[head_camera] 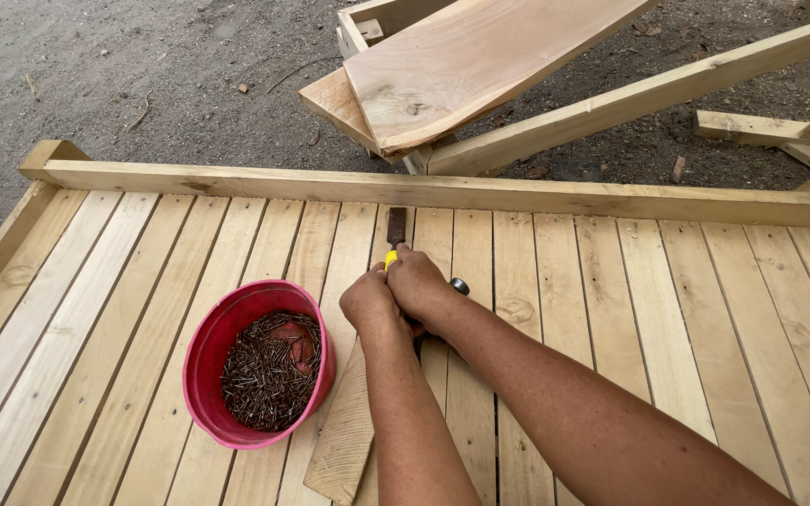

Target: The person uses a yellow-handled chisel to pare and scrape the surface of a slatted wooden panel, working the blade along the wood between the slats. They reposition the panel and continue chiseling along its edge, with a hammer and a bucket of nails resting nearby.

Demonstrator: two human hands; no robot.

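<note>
Both my hands meet over a gap between two slats of a pale wooden panel (611, 309). My right hand (421, 286) grips a chisel (396, 228) with a yellow handle; its dark flat blade points away from me and rests on the slats. A dark rounded object (459, 286) peeks out under that hand. My left hand (370, 302) is closed beside the right one, touching it; what it holds is hidden. A loose short board (344, 440) lies under my left forearm.
A red bucket (206, 347) full of dark nails stands on the slats just left of my hands. A raised wooden rail (442, 192) borders the panel's far side. Beyond it, loose planks (461, 61) and beams (649, 94) lie on grey gravel.
</note>
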